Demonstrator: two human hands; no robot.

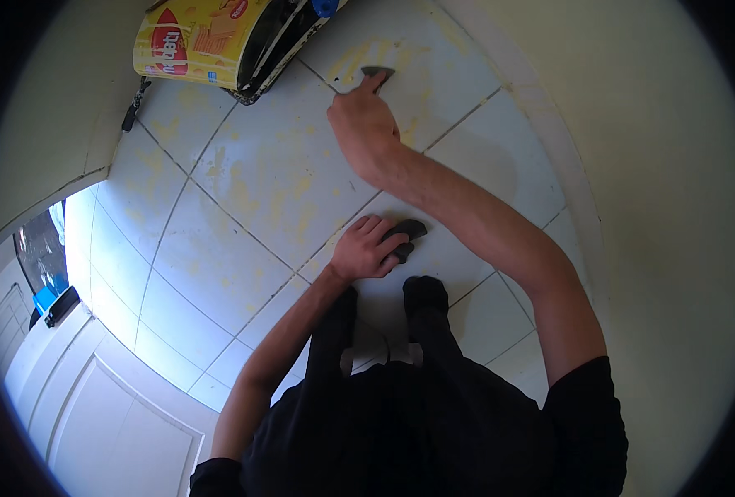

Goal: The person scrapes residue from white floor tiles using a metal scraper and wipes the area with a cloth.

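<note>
My right hand (366, 121) reaches forward and grips a scraper (378, 71), with the index finger extended along its metal blade. The blade rests on a white floor tile (318, 192) among pale yellow smears. My left hand (367, 248) is low on the floor just in front of my feet, its fingers around a crumpled dark grey cloth or pad (412, 231). Which of the two it is, I cannot tell. Most of the scraper's handle is hidden inside my right fist.
A yellow printed container (196, 40) with pale drips stands at the upper left beside a black paint-stained tray (262, 68). A black-handled tool (132, 112) lies by the left wall. A wall (659, 248) with skirting runs along the right; a white panelled door (125, 397) is lower left.
</note>
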